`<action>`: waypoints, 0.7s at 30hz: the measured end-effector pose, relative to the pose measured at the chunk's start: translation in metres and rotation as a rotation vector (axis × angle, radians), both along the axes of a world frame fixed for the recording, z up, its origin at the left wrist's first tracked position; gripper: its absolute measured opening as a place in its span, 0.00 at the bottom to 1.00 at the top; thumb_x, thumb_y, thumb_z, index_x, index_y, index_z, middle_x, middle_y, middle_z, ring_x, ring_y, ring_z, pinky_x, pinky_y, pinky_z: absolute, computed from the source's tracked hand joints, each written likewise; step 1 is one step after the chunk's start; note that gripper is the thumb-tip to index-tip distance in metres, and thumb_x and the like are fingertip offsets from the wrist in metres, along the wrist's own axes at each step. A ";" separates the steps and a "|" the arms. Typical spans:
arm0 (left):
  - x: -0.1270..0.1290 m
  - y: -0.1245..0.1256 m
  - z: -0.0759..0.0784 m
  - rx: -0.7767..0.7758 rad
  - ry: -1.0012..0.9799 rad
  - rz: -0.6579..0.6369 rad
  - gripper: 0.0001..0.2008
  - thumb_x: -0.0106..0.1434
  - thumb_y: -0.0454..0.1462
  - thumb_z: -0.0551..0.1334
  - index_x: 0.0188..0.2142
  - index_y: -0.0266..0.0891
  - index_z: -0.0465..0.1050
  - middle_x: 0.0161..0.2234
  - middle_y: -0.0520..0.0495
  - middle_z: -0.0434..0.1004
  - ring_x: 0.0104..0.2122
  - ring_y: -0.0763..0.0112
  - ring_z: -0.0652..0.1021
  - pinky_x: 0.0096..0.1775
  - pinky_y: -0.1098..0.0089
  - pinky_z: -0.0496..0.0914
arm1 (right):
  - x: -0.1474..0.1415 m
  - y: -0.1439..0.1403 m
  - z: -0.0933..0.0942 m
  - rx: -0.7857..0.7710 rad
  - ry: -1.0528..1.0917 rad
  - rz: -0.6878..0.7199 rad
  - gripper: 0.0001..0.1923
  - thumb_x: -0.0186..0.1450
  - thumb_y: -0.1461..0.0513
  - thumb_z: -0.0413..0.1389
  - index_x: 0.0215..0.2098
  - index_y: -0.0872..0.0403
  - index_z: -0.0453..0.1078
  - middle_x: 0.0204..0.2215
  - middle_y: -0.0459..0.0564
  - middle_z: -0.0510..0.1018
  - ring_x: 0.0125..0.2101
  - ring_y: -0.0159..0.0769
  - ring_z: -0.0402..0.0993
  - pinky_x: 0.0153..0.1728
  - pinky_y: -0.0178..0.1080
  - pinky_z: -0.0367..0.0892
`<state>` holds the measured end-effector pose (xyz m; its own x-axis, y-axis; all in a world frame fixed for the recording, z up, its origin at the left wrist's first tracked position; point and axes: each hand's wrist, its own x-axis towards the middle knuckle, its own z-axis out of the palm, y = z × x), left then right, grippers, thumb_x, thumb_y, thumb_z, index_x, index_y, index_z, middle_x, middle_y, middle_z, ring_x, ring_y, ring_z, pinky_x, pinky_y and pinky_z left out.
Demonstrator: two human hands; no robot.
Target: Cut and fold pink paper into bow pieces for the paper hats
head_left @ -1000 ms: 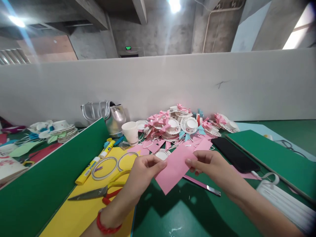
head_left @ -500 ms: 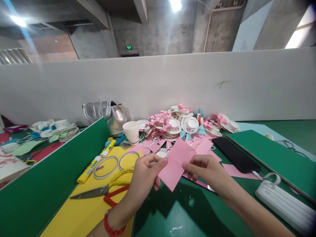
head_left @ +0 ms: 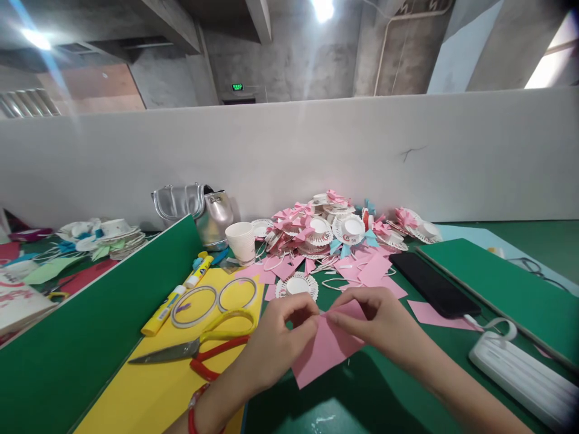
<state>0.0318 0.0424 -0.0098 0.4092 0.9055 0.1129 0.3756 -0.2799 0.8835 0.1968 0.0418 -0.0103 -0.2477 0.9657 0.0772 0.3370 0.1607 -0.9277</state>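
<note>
A pink paper sheet (head_left: 323,352) lies folded low over the green table (head_left: 362,398). My left hand (head_left: 283,334) pinches its upper left edge. My right hand (head_left: 377,325) pinches the top corner right beside it, fingertips of both hands nearly touching. Just behind my hands sits a small white paper plate with a cup (head_left: 297,286). Yellow-handled scissors (head_left: 199,343) lie to the left of my left hand on a yellow sheet (head_left: 149,392).
A pile of paper-plate hats with pink bows (head_left: 335,229) is at the back. Two tape rings (head_left: 212,298), glue sticks (head_left: 165,308), a white paper cup (head_left: 240,242) and a silver bag (head_left: 199,212) are at left. A black phone (head_left: 429,283), a white power strip (head_left: 525,377) and green boards (head_left: 506,283) are at right.
My hands have come together and dropped toward the table. The pink sheet went from stretched wide, to folded, to pressed down with both hands pinching one corner.
</note>
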 end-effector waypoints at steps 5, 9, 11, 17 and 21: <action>0.000 0.004 0.001 -0.014 0.005 0.016 0.07 0.50 0.29 0.52 0.19 0.38 0.59 0.19 0.56 0.58 0.22 0.76 0.61 0.24 0.76 0.55 | 0.005 0.000 0.004 -0.024 -0.004 -0.040 0.05 0.51 0.65 0.55 0.20 0.54 0.72 0.17 0.44 0.71 0.21 0.30 0.64 0.21 0.32 0.58; -0.004 0.010 -0.004 -0.124 -0.037 0.011 0.06 0.48 0.29 0.50 0.18 0.39 0.57 0.16 0.58 0.57 0.18 0.76 0.64 0.22 0.75 0.56 | 0.017 0.004 0.009 -0.097 0.033 -0.121 0.06 0.51 0.63 0.55 0.18 0.55 0.70 0.17 0.44 0.70 0.20 0.30 0.63 0.19 0.31 0.56; -0.006 0.014 -0.007 -0.126 -0.014 0.034 0.06 0.49 0.29 0.50 0.18 0.39 0.56 0.15 0.58 0.56 0.17 0.76 0.64 0.21 0.75 0.57 | 0.021 0.008 0.008 -0.108 -0.007 -0.142 0.07 0.51 0.62 0.55 0.17 0.55 0.70 0.16 0.43 0.69 0.19 0.30 0.63 0.18 0.31 0.55; -0.006 0.016 -0.012 -0.006 0.114 0.041 0.06 0.53 0.31 0.52 0.22 0.37 0.64 0.21 0.54 0.64 0.24 0.73 0.67 0.26 0.74 0.60 | 0.019 0.013 -0.004 -0.006 -0.193 -0.096 0.06 0.51 0.64 0.53 0.19 0.56 0.70 0.17 0.44 0.70 0.21 0.32 0.64 0.20 0.32 0.56; -0.002 0.011 -0.011 -0.029 0.137 -0.064 0.09 0.57 0.34 0.52 0.22 0.37 0.67 0.21 0.54 0.66 0.25 0.74 0.67 0.27 0.75 0.60 | 0.017 0.011 -0.004 0.020 -0.224 -0.070 0.07 0.52 0.63 0.53 0.20 0.56 0.70 0.17 0.44 0.70 0.20 0.31 0.62 0.20 0.31 0.56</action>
<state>0.0302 0.0531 -0.0211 0.4760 0.8790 0.0267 0.4754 -0.2827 0.8331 0.2141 0.0532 -0.0143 -0.1932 0.9800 0.0474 0.5452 0.1474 -0.8252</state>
